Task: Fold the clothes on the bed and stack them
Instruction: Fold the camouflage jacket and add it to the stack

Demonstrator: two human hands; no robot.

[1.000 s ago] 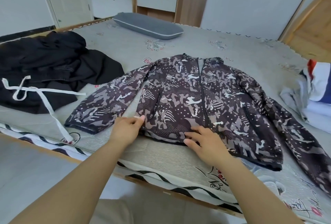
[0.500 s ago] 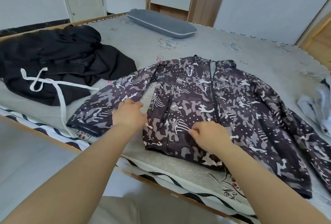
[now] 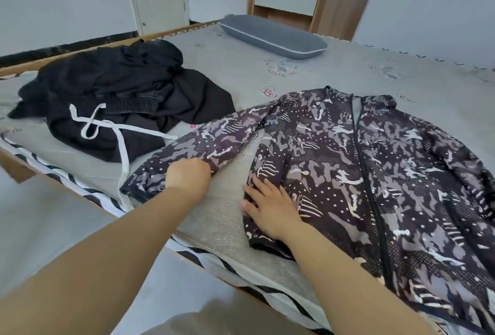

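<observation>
Head view: left hand (image 3: 188, 178) grasps the jacket (image 3: 348, 174) sleeve beside black clothes (image 3: 120, 99); right hand (image 3: 270, 207) presses flat, fingers released.

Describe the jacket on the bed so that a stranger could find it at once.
On the grey bed, look right of the black clothes pile. The jacket lies spread flat, zipped down its front. Only it has a dark camouflage print with white dots and stripes.

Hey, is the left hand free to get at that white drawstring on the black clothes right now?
Probably not at once: the left hand grips the camouflage jacket sleeve. The white drawstring lies just beyond it on the black clothes, uncovered, so letting go should allow it.
</observation>
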